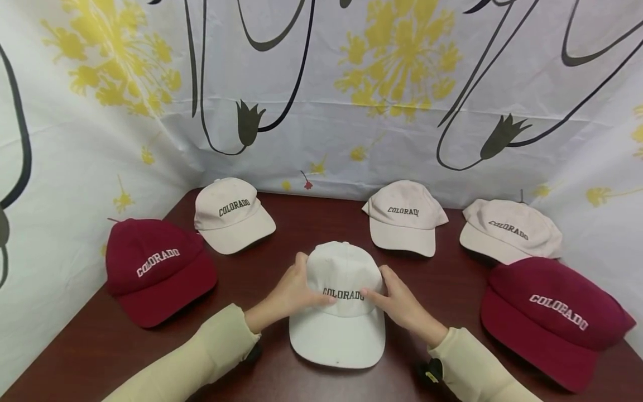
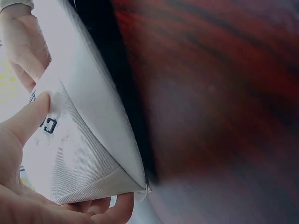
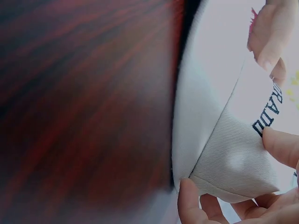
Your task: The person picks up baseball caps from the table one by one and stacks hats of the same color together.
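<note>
White cap (image 1: 344,268): at the centre of the clock, its brim (image 1: 337,340) pointing to six o'clock; I cannot tell whether it touches the table.
Lettering (image 1: 344,295): dark COLORADO across the cap's front, above the brim.
Left hand (image 1: 290,291): grips the cap at nine o'clock, thumb (image 1: 321,300) on the front by the letters, fingers (image 2: 122,207) curled round the side.
Right hand (image 1: 402,302): grips the cap at three o'clock, its thumb touching the last letter, fingers (image 3: 189,200) bent round the side.
Sleeves (image 1: 198,357): pale, running in from about eight and four o'clock, black wrist gear (image 1: 433,371) beneath the right cuff.
Left red cap (image 1: 156,262): between nine and ten o'clock, white COLORADO on it.
Right red cap (image 1: 552,312): at three o'clock, lettered alike.
Cream caps: one at ten (image 1: 231,215), one at one (image 1: 404,218), one at two o'clock (image 1: 509,229), dark COLORADO on each; the last partly hidden behind the right red cap.
Table (image 1: 311,223): dark reddish brown, under the caps.
Curtain (image 1: 324,78): white, at twelve o'clock and both sides, with yellow flowers (image 1: 397,50) and dark buds (image 1: 247,125).
</note>
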A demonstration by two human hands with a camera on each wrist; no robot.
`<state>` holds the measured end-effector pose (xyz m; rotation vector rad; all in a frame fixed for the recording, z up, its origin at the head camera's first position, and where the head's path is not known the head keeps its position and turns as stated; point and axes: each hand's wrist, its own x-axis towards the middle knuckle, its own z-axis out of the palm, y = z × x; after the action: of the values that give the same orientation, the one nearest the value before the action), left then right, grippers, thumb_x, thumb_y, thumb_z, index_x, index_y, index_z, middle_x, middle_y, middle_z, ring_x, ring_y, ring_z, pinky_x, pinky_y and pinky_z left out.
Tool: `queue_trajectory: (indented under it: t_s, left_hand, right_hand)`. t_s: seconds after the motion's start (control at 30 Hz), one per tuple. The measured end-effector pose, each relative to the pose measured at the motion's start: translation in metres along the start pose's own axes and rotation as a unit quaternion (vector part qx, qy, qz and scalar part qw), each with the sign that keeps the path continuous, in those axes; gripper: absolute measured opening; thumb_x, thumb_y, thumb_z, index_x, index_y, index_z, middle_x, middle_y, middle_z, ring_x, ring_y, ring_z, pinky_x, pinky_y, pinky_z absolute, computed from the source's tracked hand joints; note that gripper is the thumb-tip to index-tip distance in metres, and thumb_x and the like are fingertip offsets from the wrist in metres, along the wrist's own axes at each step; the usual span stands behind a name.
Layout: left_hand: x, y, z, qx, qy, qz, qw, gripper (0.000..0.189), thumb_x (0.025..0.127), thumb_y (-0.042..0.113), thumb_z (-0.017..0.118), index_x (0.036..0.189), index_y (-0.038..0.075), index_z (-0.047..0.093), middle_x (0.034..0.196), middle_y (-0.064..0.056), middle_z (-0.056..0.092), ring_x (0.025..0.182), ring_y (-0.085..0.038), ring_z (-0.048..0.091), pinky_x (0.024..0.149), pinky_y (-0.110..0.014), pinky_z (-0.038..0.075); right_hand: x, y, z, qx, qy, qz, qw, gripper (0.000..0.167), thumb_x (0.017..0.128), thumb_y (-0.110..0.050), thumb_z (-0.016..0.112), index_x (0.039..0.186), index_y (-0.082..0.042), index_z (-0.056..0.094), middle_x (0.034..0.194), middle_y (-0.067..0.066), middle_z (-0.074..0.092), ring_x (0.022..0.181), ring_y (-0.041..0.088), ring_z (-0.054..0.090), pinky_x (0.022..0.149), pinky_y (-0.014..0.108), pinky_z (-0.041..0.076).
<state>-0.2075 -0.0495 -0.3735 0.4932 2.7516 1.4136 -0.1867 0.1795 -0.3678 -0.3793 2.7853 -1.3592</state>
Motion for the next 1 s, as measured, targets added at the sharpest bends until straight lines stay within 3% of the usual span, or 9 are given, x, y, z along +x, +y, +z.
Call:
queue_trajectory:
  t_s: [0.3,0.53,0.7,0.83,1.0]
  left_hand:
    - [0.002,-0.002,-0.003,0.013,-0.025,0.013,0.9995,0.075,0.059,0.026,0.086,0.108,-0.001,0.035,0.090,-0.009,0.052,0.081,-0.020,0.051,0.067,-0.032,0.043]
    - [0.004,-0.002,-0.005,0.022,-0.025,0.021,0.9992,0.075,0.059,0.025,0.086,0.107,-0.002,0.035,0.088,-0.010,0.051,0.080,-0.021,0.051,0.068,-0.033,0.043]
    - [0.004,-0.001,-0.005,0.019,-0.025,0.014,0.9994,0.075,0.058,0.025,0.086,0.107,-0.002,0.036,0.089,-0.010,0.051,0.080,-0.021,0.051,0.068,-0.034,0.043]
    - [0.002,0.000,-0.006,0.024,-0.027,0.011,0.9993,0.076,0.058,0.025,0.086,0.108,-0.002,0.036,0.090,-0.011,0.051,0.082,-0.022,0.051,0.069,-0.035,0.043]
    - [0.002,0.001,-0.013,0.029,-0.025,0.008,0.9992,0.073,0.062,0.026,0.084,0.110,-0.001,0.036,0.095,-0.013,0.051,0.087,-0.024,0.050,0.073,-0.037,0.042]
  right_hand:
    - [0.000,0.003,0.001,-0.011,-0.002,0.006,0.9999,0.033,0.086,-0.022,0.066,0.103,-0.001,0.047,0.090,0.007,0.046,0.079,0.020,0.044,0.065,0.031,0.040]
    - [0.002,0.003,0.001,-0.018,0.004,-0.016,0.9997,0.032,0.086,-0.020,0.066,0.102,0.000,0.048,0.089,0.007,0.047,0.079,0.019,0.045,0.066,0.032,0.041]
    - [0.002,0.001,0.001,-0.015,0.006,-0.006,0.9999,0.032,0.085,-0.020,0.066,0.103,0.001,0.048,0.090,0.007,0.048,0.078,0.019,0.046,0.066,0.032,0.041]
    - [0.000,0.002,0.000,-0.005,0.006,0.005,1.0000,0.036,0.084,-0.021,0.067,0.105,0.000,0.048,0.095,0.009,0.050,0.082,0.019,0.050,0.069,0.032,0.043]
    - [-0.002,0.005,-0.004,-0.015,0.011,0.015,0.9997,0.045,0.082,-0.027,0.069,0.112,-0.001,0.049,0.109,0.012,0.053,0.098,0.025,0.052,0.080,0.040,0.042]
